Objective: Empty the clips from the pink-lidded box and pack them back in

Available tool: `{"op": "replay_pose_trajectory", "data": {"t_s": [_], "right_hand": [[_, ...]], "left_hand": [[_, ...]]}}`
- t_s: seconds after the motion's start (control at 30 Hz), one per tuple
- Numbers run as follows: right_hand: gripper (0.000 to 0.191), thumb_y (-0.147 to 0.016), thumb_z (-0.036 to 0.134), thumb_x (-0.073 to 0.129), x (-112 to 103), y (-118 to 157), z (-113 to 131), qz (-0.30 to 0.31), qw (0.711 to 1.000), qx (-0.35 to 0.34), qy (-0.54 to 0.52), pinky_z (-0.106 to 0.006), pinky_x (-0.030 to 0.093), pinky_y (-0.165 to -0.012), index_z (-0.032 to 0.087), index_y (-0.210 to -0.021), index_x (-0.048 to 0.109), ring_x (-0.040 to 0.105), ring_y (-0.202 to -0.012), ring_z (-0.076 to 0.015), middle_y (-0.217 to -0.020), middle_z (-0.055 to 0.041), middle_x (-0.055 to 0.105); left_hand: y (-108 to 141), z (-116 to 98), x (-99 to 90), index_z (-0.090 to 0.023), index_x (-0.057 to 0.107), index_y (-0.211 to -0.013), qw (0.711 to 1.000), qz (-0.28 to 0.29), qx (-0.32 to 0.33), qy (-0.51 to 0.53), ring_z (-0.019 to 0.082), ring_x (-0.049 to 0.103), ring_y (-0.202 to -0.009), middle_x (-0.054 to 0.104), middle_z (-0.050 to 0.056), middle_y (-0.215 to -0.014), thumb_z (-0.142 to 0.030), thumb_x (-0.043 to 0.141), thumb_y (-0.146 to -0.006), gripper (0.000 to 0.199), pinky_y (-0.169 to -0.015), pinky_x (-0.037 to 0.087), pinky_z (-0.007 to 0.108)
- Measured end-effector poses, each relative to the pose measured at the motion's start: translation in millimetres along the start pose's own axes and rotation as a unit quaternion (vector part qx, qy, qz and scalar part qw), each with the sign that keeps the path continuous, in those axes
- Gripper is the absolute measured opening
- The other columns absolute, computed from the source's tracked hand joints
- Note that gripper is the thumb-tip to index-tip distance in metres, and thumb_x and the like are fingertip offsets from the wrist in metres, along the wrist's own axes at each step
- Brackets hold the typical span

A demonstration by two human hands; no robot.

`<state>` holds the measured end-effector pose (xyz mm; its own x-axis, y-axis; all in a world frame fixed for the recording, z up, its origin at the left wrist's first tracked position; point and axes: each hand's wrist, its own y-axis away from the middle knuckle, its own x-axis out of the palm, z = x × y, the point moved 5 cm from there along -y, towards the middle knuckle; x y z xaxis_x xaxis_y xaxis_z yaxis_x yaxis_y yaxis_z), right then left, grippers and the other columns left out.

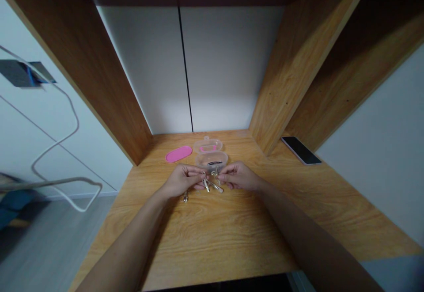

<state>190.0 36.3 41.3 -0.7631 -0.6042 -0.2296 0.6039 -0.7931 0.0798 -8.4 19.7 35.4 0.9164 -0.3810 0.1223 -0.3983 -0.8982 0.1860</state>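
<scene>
My left hand [185, 180] is closed, its thumb and finger pinching a slim shiny metal piece [207, 185]. Facing it, my right hand [239, 176] pinches a small curved, shiny metal piece [215, 173]. Another slender metal piece [216, 187] lies slantwise between the hands; whether it is joined to the held ones I cannot tell. Under the left hand, one more small metal piece [186, 197] pokes out. Just beyond the fingers stands a clear plastic case [202, 160] with its lid [217, 143] tipped back. A dark slim item [214, 163] shows inside the case.
A flat pink oval piece [179, 154] lies left of the case. Farther right, a phone [300, 150] rests on the wooden desk [212, 239] beside an upright wooden panel [291, 71]. A white cable [74, 115] hangs at the left, outside the desk.
</scene>
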Motion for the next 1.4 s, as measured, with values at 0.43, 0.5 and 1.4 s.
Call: {"op": "replay_pose_trajectory", "data": {"t_s": [0.43, 0.5, 1.4], "right_hand": [[0.049, -0.077, 0.062, 0.075, 6.4, -4.2, -11.1, 0.021, 1.000, 0.006, 0.016, -0.020, 0.039, -0.047, 0.014, -0.086, 0.079, 0.054, -0.051, -0.0087, -0.066, -0.0046, 0.071], [0.047, -0.075, 0.059, 0.077, 5.8, -5.5, -14.4, 0.009, 1.000, 0.009, 0.014, -0.020, 0.042, -0.050, 0.014, -0.085, 0.080, 0.058, -0.054, -0.0103, -0.069, -0.0060, 0.074], [0.036, -0.062, 0.041, 0.086, 17.1, -4.6, -1.4, -0.125, 0.992, -0.027, 0.005, -0.021, 0.041, -0.047, 0.014, -0.081, 0.070, 0.054, -0.052, -0.0098, -0.063, -0.0001, 0.064]], "left_hand": [[-4.1, 5.6, 14.5, -0.010, 0.079, -0.096, 1.000, 0.015, 0.005, -0.006, 0.018, 0.075, -0.077, 0.079, 0.012, -0.091, -0.055, 0.085, -0.067, 0.054, -0.081, 0.062, 0.031], [-4.8, 5.9, 17.3, -0.011, 0.079, -0.095, 1.000, 0.018, 0.009, -0.006, 0.018, 0.075, -0.078, 0.079, 0.011, -0.090, -0.056, 0.084, -0.067, 0.053, -0.082, 0.061, 0.031], [-6.4, 3.1, 9.5, -0.010, 0.077, -0.095, 0.990, -0.068, 0.115, 0.047, 0.017, 0.073, -0.068, 0.078, 0.009, -0.080, -0.037, 0.094, -0.058, 0.049, -0.070, 0.063, 0.029]]}}
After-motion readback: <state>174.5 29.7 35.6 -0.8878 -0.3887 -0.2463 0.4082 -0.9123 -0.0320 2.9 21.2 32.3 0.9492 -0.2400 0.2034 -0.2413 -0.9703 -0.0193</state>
